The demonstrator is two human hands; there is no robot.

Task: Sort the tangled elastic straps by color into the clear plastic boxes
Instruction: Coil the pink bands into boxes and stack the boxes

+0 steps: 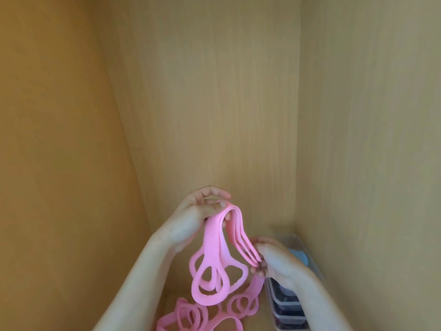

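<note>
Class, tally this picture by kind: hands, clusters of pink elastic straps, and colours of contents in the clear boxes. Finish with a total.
Hands: 2 (left hand, right hand)
Pink strap clusters: 2 (held bundle, heap below)
Content colours in the clear boxes: 2 (blue contents, dark contents)
Total: 6

Folded pink straps hang looped, near stacked clear boxes.

A wood-grain back panel (pale brown) meets two side walls.

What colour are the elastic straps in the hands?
The elastic straps are pink, clearest in the head view.
</note>
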